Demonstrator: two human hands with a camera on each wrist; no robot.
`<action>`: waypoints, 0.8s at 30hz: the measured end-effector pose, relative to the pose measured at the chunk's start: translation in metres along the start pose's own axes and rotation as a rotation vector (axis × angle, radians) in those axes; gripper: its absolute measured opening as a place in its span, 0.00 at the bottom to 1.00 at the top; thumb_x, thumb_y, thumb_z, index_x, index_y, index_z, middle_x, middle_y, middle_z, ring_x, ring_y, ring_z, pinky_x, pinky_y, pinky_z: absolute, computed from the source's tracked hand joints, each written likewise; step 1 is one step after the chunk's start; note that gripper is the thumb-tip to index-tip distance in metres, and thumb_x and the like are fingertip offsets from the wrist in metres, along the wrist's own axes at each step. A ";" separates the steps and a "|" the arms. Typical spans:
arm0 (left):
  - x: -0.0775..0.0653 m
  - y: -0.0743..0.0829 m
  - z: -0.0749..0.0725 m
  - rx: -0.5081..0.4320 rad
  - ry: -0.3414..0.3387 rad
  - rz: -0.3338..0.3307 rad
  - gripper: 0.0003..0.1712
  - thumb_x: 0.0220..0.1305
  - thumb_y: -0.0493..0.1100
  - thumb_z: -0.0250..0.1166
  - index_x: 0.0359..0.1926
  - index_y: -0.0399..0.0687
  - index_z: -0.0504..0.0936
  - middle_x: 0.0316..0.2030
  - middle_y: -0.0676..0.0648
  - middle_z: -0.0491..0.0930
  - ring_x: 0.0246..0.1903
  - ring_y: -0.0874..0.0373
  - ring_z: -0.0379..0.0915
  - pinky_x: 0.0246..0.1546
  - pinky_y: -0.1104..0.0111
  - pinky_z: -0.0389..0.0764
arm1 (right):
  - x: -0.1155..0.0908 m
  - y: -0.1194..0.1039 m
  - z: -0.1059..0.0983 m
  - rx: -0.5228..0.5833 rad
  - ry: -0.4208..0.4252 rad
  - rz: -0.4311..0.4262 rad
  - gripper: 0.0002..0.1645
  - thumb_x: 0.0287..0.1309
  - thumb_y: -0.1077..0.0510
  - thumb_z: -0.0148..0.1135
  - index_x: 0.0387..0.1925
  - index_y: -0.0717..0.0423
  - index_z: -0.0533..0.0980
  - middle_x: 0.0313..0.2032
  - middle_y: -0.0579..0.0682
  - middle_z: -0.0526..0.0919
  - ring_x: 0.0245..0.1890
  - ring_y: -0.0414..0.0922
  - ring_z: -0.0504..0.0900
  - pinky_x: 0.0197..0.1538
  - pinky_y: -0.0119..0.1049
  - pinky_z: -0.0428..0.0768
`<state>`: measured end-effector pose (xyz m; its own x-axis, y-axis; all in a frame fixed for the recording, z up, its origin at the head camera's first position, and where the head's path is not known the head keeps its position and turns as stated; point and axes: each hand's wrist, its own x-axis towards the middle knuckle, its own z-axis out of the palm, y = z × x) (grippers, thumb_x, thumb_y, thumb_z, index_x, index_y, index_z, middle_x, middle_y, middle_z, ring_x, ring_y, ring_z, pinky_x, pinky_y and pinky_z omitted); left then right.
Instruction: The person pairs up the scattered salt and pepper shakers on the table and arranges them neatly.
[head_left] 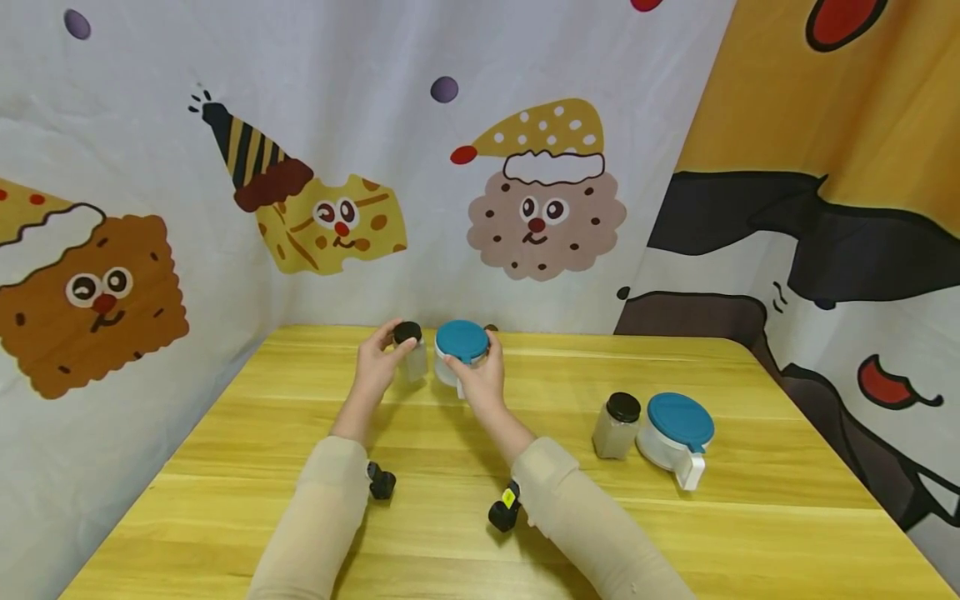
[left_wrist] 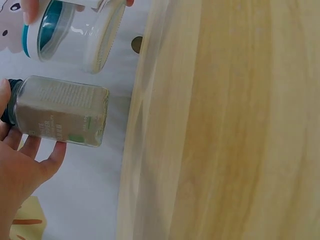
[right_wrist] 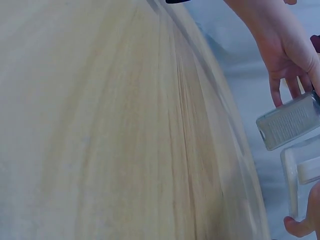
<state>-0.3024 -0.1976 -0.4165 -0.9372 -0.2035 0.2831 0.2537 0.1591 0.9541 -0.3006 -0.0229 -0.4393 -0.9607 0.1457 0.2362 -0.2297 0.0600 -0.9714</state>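
Note:
My left hand (head_left: 375, 362) grips a square glass spice jar (left_wrist: 62, 111) by its black lid, thumb on one side and fingers on the other. Greyish-brown powder fills much of the jar, and printed text runs along its side. Beside it, my right hand (head_left: 483, 375) holds a clear seasoning pot (left_wrist: 80, 37) with a blue lid (head_left: 461, 340) and a white handle. Both are upright near the table's far edge. Backdrop cloth shows between their bases and that edge in the left wrist view. Only part of the right hand (right_wrist: 302, 226) appears in the right wrist view.
On the right of the wooden table (head_left: 435, 533) stand another black-lidded spice jar (head_left: 615, 429) and a second blue-lidded pot (head_left: 675, 429), side by side, its white handle toward the front. A cartoon-printed cloth (head_left: 420, 250) hangs behind the table. Small black cameras (head_left: 381, 482) sit at both wrists.

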 end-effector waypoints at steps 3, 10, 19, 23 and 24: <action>-0.001 0.000 -0.001 0.002 -0.019 0.003 0.29 0.61 0.39 0.67 0.62 0.36 0.72 0.57 0.36 0.74 0.55 0.46 0.68 0.61 0.52 0.62 | -0.002 -0.002 -0.001 0.004 0.007 -0.013 0.50 0.49 0.57 0.74 0.69 0.57 0.57 0.65 0.57 0.64 0.65 0.53 0.63 0.64 0.52 0.61; -0.004 0.002 -0.004 0.002 -0.039 0.007 0.28 0.62 0.40 0.67 0.62 0.39 0.73 0.59 0.39 0.73 0.56 0.47 0.67 0.56 0.54 0.66 | -0.005 -0.003 -0.003 -0.004 0.006 -0.034 0.50 0.49 0.57 0.74 0.69 0.56 0.57 0.65 0.57 0.64 0.64 0.53 0.63 0.63 0.54 0.61; -0.009 0.005 -0.005 -0.016 -0.064 0.031 0.27 0.62 0.38 0.67 0.61 0.37 0.74 0.59 0.38 0.73 0.55 0.47 0.68 0.55 0.53 0.69 | -0.011 -0.007 -0.005 -0.012 0.009 -0.042 0.49 0.48 0.59 0.74 0.68 0.56 0.58 0.64 0.57 0.65 0.64 0.53 0.64 0.63 0.52 0.62; -0.011 0.008 -0.005 -0.026 -0.063 0.029 0.27 0.61 0.37 0.67 0.61 0.37 0.74 0.58 0.38 0.74 0.54 0.48 0.69 0.53 0.57 0.71 | -0.015 -0.009 -0.006 -0.010 0.012 -0.045 0.49 0.49 0.59 0.74 0.68 0.57 0.58 0.64 0.57 0.65 0.64 0.53 0.64 0.63 0.52 0.61; -0.012 0.009 -0.005 -0.031 -0.066 0.024 0.27 0.61 0.37 0.67 0.61 0.37 0.74 0.58 0.38 0.74 0.54 0.48 0.69 0.52 0.58 0.71 | -0.015 -0.009 -0.007 -0.008 0.013 -0.045 0.49 0.49 0.59 0.74 0.68 0.57 0.58 0.64 0.57 0.65 0.64 0.53 0.64 0.63 0.53 0.61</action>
<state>-0.2873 -0.1988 -0.4110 -0.9443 -0.1353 0.3001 0.2828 0.1332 0.9499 -0.2826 -0.0190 -0.4338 -0.9473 0.1553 0.2800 -0.2715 0.0743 -0.9596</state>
